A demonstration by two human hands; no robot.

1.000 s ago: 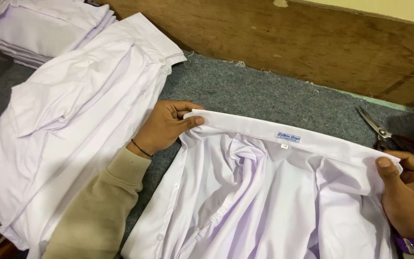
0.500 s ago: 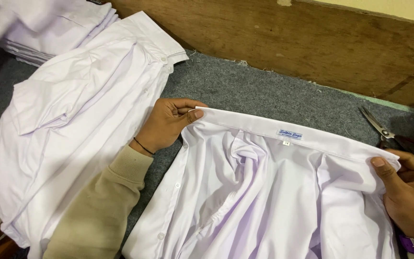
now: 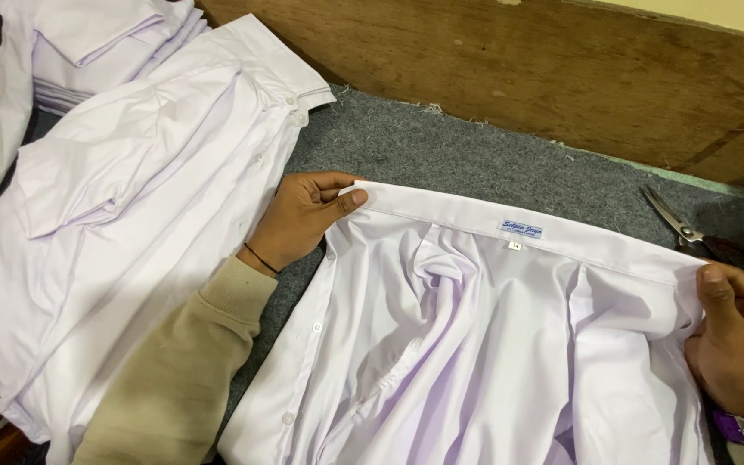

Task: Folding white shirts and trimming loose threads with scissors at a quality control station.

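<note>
A white shirt [image 3: 475, 344] lies open on the grey felt table [image 3: 441, 155], inside up, its collar [image 3: 561, 241] stretched straight with a small label at the middle. My left hand [image 3: 299, 220] pinches the collar's left end between thumb and fingers. My right hand [image 3: 738, 340] grips the collar's right end, thumb on top; a purple wristband shows at its wrist. A row of buttons runs down the shirt's left front edge.
A pile of white shirts [image 3: 122, 198] fills the left of the table, with more folded ones [image 3: 96, 43] behind. Scissors [image 3: 691, 232] lie at the right near the collar's end. A wooden board [image 3: 518, 69] backs the table. Another person's hand shows at the far left edge.
The collar has been pulled a little straighter between my hands. At the top left, a white garment with a badge has come into view.
</note>
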